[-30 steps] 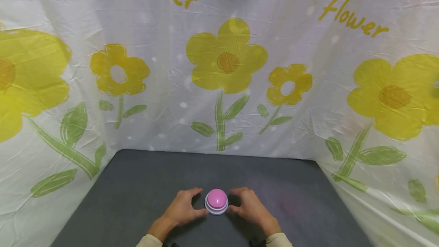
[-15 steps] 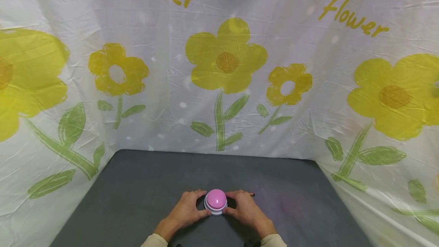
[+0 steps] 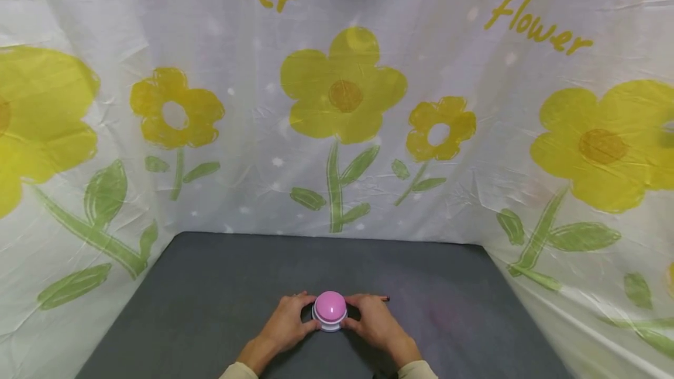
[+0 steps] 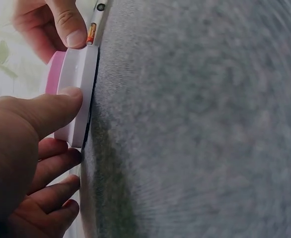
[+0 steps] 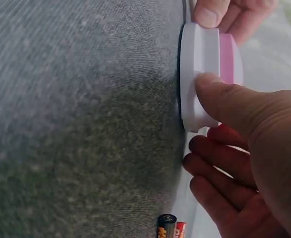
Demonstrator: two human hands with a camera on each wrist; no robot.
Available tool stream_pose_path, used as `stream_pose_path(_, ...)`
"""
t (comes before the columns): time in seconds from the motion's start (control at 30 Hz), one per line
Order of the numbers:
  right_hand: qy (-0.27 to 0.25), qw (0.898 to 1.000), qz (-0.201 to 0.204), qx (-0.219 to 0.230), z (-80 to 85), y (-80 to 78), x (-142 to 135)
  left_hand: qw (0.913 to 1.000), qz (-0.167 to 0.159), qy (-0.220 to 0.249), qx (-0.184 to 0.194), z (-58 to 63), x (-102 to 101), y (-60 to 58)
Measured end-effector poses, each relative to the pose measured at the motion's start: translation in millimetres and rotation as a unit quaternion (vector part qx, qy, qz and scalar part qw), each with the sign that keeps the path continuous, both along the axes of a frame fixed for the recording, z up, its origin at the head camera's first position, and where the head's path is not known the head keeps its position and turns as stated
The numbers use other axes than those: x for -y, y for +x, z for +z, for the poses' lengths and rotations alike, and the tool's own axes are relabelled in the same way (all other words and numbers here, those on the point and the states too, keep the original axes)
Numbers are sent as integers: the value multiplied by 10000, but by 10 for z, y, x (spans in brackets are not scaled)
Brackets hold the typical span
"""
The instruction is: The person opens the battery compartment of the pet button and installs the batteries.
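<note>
A round push button [image 3: 330, 306] with a glossy pink dome and a white base sits on the dark table, between my two hands. From the left, my left hand [image 3: 284, 321] grips the base with thumb and index finger. My right hand [image 3: 375, 321] holds it the same way from the right. In the left wrist view, the left thumb [image 4: 61, 106] lies against the white rim [image 4: 81, 74]. The right wrist view shows the right thumb [image 5: 220, 96] on the base and the other fingers loosely curled below it.
Just beyond the right hand, the end of a battery [image 3: 386, 298] shows; the right wrist view has a black-and-orange battery [image 5: 167, 227] beside a red one [image 5: 180, 229]. A white curtain [image 3: 253, 192] with yellow flowers encloses the grey table [image 3: 237, 262] at back and sides.
Both hands have moved inward from beside the push button and now grip its base. A battery end, earlier hidden, now shows past the right hand. The view has shifted slightly.
</note>
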State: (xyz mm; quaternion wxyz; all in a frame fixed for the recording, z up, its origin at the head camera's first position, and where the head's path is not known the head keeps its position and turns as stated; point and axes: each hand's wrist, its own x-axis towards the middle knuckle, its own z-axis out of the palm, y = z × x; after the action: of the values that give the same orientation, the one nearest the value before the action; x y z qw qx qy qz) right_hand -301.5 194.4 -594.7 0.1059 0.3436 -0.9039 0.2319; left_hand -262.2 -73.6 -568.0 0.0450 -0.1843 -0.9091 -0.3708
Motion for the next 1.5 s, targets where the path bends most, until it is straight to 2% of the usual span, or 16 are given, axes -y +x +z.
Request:
stream_pose_path(0.13, 28, 9994, -76, 328, 356, 245, 90, 9999, -78, 122, -17, -24, 31, 30)
stream_pose_path(0.23, 11, 9977, -259, 618, 540, 354, 144, 9992, -191, 338, -82, 0, 63, 57)
stream_pose_path(0.37, -322, 9948, -328, 910, 670, 410, 187, 9975, -154, 682, -46, 62, 103, 86)
stream_pose_path(0.57, -1284, 9786, -123, 1603, 803, 443, 222, 9913, 312, 1279, -97, 167, 122, 121)
stream_pose_path(0.7, -1476, 9798, -150, 1338, 824, 451, 239, 9860, 575, 1537, -281, 222, 98, 139)
stream_pose_path(0.8, -1561, 9834, -269, 881, 838, 449, 269, 9736, 593, 2198, -149, 248, 59, 139)
stream_pose_path(0.9, -1713, 9823, -361, 666, 863, 449, 303, 9470, 563, 3163, 4, 283, 11, 133)
stream_pose_path(1.0, -1872, 9797, -394, 590, 888, 450, 333, 9221, 701, 3804, -139, 332, -24, 129)
stream_pose_path(1.1, -1990, 9777, -428, 521, 896, 446, 358, 9130, 890, 3964, -383, 390, -28, 129)
stream_pose_path(1.2, -2071, 9761, -491, 443, 903, 440, 381, 9123, 975, 3968, -271, 427, -3, 132)
stream_pose_path(1.3, -2075, 9756, -594, 390, 925, 433, 399, 9204, 993, 3782, -44, 462, 29, 142)
stream_pose_path(1.4, -1975, 9776, -645, 350, 965, 431, 404, 9284, 875, 3608, 184, 516, 53, 154)
stream_pose_path(1.5, -1905, 9788, -646, 395, 1014, 425, 401, 9389, 800, 3339, 236, 579, 67, 149)
